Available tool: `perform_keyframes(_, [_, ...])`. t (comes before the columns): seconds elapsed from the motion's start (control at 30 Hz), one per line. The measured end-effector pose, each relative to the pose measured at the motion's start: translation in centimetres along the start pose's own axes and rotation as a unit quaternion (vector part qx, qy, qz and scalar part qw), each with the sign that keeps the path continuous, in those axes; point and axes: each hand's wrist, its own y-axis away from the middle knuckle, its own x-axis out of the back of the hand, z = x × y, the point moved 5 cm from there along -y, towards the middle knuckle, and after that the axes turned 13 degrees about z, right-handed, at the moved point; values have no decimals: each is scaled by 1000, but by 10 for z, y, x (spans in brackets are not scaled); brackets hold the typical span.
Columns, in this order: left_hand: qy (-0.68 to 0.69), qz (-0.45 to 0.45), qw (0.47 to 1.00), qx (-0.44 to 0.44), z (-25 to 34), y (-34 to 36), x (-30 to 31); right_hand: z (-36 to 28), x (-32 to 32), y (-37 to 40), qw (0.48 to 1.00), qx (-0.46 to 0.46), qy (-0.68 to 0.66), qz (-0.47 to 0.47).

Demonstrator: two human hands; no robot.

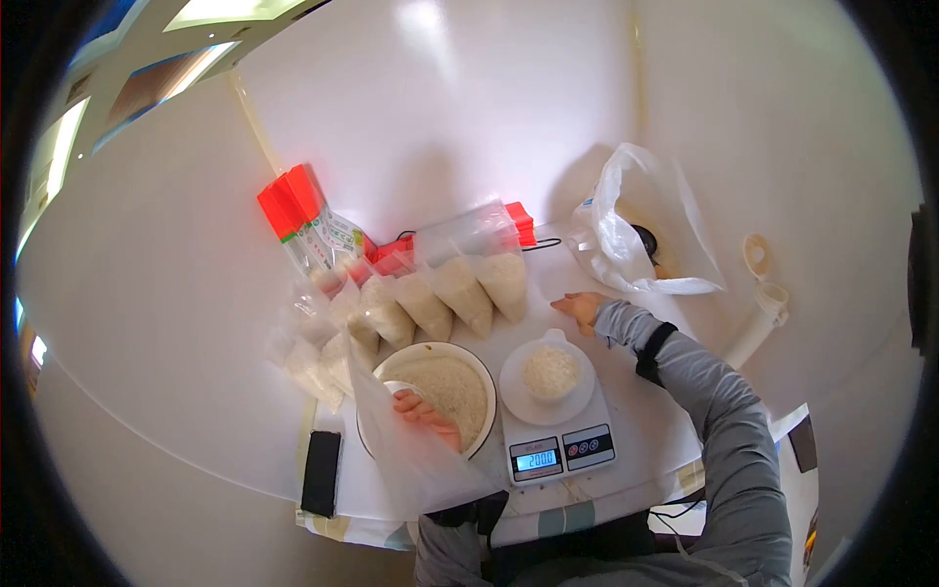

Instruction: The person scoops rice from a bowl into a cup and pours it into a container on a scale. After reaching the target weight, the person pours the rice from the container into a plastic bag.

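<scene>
My left hand [430, 419] is closed on a clear plastic bag [391, 460] over a white basin [481, 368] of rice [440, 383]. A white rim shows beside its fingers; I cannot make out what it belongs to. My right hand [582, 309] is on the table behind the scale, fingers stretched to the left, holding nothing visible. A kitchen scale [528, 448] reads about 200.0. On it sits a round white dish [523, 406] with a small cup of rice [551, 374] in the middle.
Several filled rice bags [427, 305] stand behind the basin. Red-topped packaging bags [293, 201] and a clear bag stack [469, 238] lie behind them. A white plastic bag [611, 196] stands back right, near an opened white container [758, 323]. A black phone [321, 474] lies front left.
</scene>
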Motion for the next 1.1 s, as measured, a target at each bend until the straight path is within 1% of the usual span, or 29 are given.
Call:
perform_keyframes(0.07, [-27, 23, 999, 13, -1, 0, -1, -4, 6, 12, 1000, 1, -5, 2])
perform_keyframes(0.1, [-25, 25, 999, 16, -2, 0, -1, -7, 11, 20, 999, 11, -29, 13])
perform_keyframes(0.17, [12, 29, 999, 13, -4, 0, -1, -13, 22, 35, 998, 17, -51, 23])
perform_keyframes(0.2, [13, 32, 999, 16, -3, 0, 2, -14, 28, 40, 994, -33, -105, 27])
perform_keyframes(0.23, [11, 8, 1000, 16, -1, -1, 4, -13, 30, 44, 983, -83, -158, 32])
perform_keyframes(0.27, [8, -16, 1000, 17, 1, -2, 3, -10, 28, 45, 983, -86, -157, 34])
perform_keyframes(0.33, [4, -4, 1000, 25, 2, -1, 2, 4, 19, 43, 941, -151, -291, 77])
perform_keyframes(0.37, [0, 7, 1000, 30, 2, 0, 2, 9, 14, 35, 941, -153, -292, 79])
perform_keyframes(0.4, [-1, 7, 999, 32, 3, 0, 4, 24, 2, 29, 793, -332, -506, 68])
perform_keyframes(0.43, [-12, -2, 1000, 27, 4, 0, 6, 30, -13, 32, 566, -476, -672, 50])
perform_keyframes(0.47, [-23, -11, 999, 22, 3, -1, 4, 32, -11, 34, 564, -476, -673, 52])
perform_keyframes(0.53, [-39, -14, 999, 35, -1, 0, 1, 26, -7, 36, 513, -415, -752, 9])
perform_keyframes(0.57, [-54, -17, 997, 45, -4, 0, -1, 28, -11, 39, 511, -415, -753, 11])
perform_keyframes(0.6, [-54, -16, 997, 48, -1, -1, 2, 30, -7, 37, 685, -329, -648, 50])
perform_keyframes(0.63, [-32, -11, 998, 50, 6, -1, 10, 28, -1, 36, 825, -228, -510, 85])
perform_keyframes(0.67, [-10, -6, 999, 51, 7, -1, 10, 27, 1, 38, 824, -229, -511, 86])
perform_keyframes(0.7, [-10, -5, 999, 51, 6, -1, 10, 26, 4, 40, 837, -232, -487, 91])
perform_keyframes(0.73, [2, 2, 1000, 27, 0, -2, 4, 24, 8, 42, 849, -235, -463, 96])
perform_keyframes(0.77, [13, 9, 1000, 2, -4, -3, -2, 21, 13, 43, 849, -235, -463, 96])
perform_keyframes(0.83, [3, 15, 1000, -16, -9, -3, -8, 15, 25, 45, 790, -264, -544, 99])
perform_keyframes(0.87, [-5, 21, 999, -31, -9, -2, -8, 6, 38, 47, 791, -263, -544, 97])
perform_keyframes(0.93, [-17, 17, 999, -26, -3, -1, -4, -22, 76, 51, 759, -207, -597, 157])
perform_keyframes(0.97, [-30, 12, 999, -20, -2, 0, -3, -35, 87, 54, 760, -208, -597, 155])
perform_keyframes(1.03, [-22, 2, 1000, -6, -6, -1, -5, -64, 118, 58, 771, -115, -595, 196])
perform_keyframes(1.07, [-15, -9, 1000, 8, -8, -1, -7, -77, 126, 61, 771, -115, -595, 195])
perform_keyframes(1.1, [-15, -10, 1000, 7, -7, 0, -4, -93, 134, 66, 798, -78, -564, 197])
